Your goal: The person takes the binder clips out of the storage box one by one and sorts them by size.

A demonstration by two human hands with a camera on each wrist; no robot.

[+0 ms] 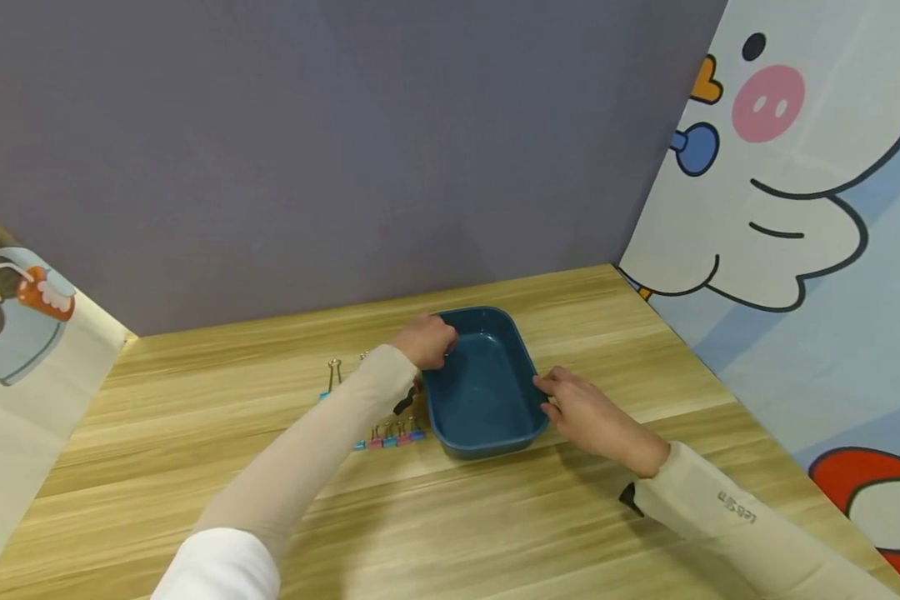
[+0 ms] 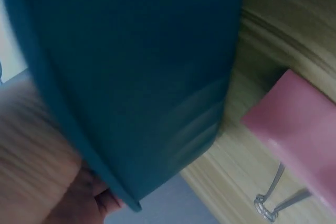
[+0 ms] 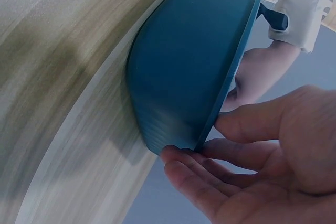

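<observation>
A dark teal rectangular plastic tray [image 1: 487, 433] sits on the wooden table. My left hand [image 1: 425, 340] grips its rim on the far left side, with fingers curled over the edge. On the opposite side, my right hand [image 1: 581, 412] pinches the rim; in the right wrist view the thumb lies at the rim and the fingers [image 3: 194, 174] reach under it against the outer wall. Inside, the tray looks bare in the head view. Close by the tray in the left wrist view lies a pink binder clip [image 2: 299, 129] with silver wire handles.
Left of the tray, a row of small coloured binder clips [image 1: 388, 440] lies on the table [image 1: 195, 417]. A larger blue binder clip [image 1: 333, 377] stands behind, partly hidden by my left sleeve. A grey wall [image 1: 345, 167] rises at the table's back; a cartoon panel [image 1: 817, 242] flanks the right.
</observation>
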